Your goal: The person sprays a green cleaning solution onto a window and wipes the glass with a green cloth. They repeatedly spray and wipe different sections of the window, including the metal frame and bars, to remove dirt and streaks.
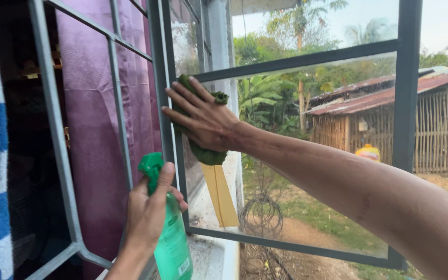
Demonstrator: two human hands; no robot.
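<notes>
Outdoors, right hand (pixel 203 120) spread flat, pressing a crumpled green cloth (pixel 203 153) against the glass pane of the open grey metal-framed window (pixel 307 59), near its left edge. Left hand (pixel 149 210) wrapped round a green plastic spray bottle (pixel 172 243), below the bottom-left corner. Wiping mid-way, seemingly; lower glass untouched.

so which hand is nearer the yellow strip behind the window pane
Right. The right hand presses a green cloth on the glass just above the yellow strip; the left hand holds a green spray bottle lower left.
</notes>
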